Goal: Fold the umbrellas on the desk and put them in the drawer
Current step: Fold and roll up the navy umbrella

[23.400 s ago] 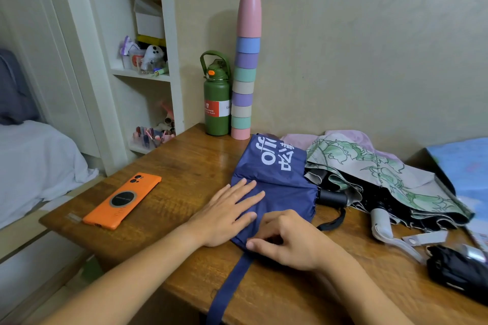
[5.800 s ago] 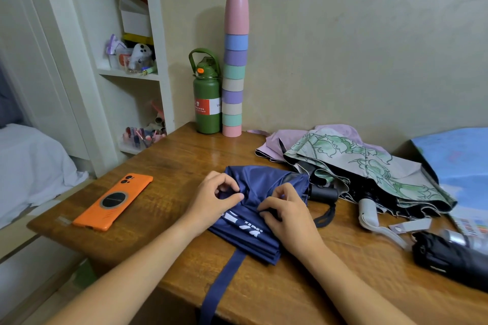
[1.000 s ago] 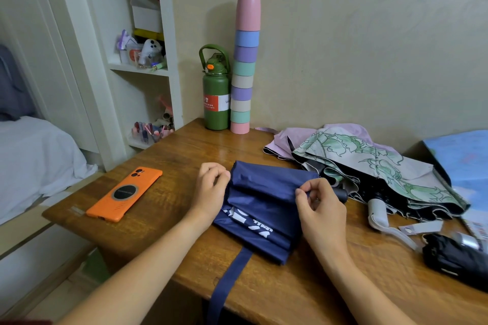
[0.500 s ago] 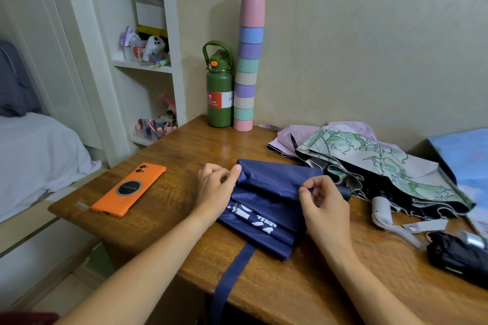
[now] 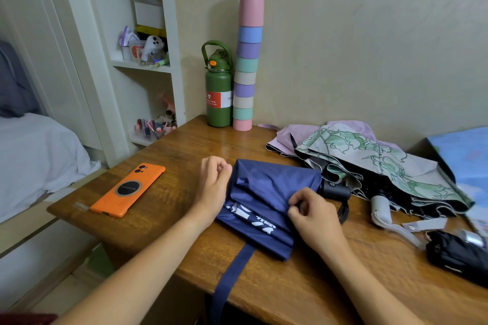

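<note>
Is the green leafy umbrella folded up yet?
No. The green leafy umbrella lies loose and crumpled on the desk, its canopy spread, not wrapped.

A navy umbrella (image 5: 266, 200) with white lettering is laid flat in pleats, its strap draped over the tabletop (image 5: 169, 208) edge. A green-printed umbrella (image 5: 375, 166) is heaped unfolded behind it, and a black folded umbrella (image 5: 454, 256) is seen at the right.

Smooth navy cloth umbrella (image 5: 274, 192) on glossy, grained wooden desk (image 5: 169, 208).
</note>
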